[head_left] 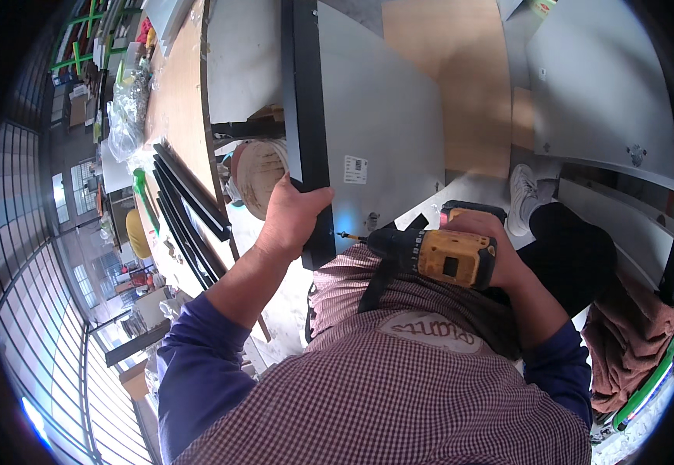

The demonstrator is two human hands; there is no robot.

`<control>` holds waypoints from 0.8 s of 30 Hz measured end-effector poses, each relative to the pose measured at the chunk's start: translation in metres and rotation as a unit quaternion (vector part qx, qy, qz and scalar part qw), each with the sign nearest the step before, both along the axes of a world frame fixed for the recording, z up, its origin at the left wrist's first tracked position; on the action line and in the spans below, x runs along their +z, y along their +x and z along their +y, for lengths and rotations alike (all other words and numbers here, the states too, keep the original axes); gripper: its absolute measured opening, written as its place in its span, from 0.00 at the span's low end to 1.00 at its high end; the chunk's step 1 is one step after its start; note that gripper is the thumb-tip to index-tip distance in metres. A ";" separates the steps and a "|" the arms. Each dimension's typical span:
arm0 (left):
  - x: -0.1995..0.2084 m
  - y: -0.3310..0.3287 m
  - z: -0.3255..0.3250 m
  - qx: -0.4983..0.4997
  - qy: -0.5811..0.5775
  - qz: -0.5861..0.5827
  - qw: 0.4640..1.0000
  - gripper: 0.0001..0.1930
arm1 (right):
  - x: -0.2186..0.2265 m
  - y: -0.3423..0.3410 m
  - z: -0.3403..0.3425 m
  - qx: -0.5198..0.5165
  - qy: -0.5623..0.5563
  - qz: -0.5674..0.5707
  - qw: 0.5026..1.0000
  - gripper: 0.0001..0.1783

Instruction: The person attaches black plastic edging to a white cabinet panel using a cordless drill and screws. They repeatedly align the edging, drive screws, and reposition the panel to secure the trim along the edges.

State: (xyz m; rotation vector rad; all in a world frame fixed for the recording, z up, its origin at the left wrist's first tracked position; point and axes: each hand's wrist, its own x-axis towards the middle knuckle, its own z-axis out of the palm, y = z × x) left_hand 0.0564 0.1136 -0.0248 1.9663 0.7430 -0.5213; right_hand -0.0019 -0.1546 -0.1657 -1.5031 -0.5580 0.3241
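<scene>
My left hand (292,215) is wrapped round the near end of a black edge strip (306,101) along the left side of a grey panel (379,93). My right hand (486,226) is closed round the handle of a yellow and black cordless drill (453,258), held in front of my apron (399,380). The drill's bit points left, its tip close to the near end of the strip. Whether the tip touches anything I cannot tell. A bluish spot of light falls on the panel there. A white label (355,169) and a small metal fitting (372,220) are on the panel.
Several black strips (186,201) lie on a wooden bench (178,101) at the left, near crumpled clear plastic (127,108). A round bucket (262,178) stands beyond my left hand. Another grey panel (600,85) is at the right, above a brown cloth (627,341).
</scene>
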 end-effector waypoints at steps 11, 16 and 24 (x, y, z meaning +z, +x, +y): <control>0.002 0.001 -0.003 -0.005 0.039 0.011 0.999 0.19 | -0.002 0.000 0.010 -0.024 0.063 -0.032 0.997 0.27; 0.001 0.001 -0.005 0.004 0.041 0.022 0.999 0.20 | -0.007 -0.001 0.010 -0.018 0.070 -0.022 0.997 0.27; -0.002 0.000 -0.003 0.006 0.005 -0.004 1.000 0.24 | -0.009 -0.003 0.007 -0.018 0.042 -0.011 0.999 0.28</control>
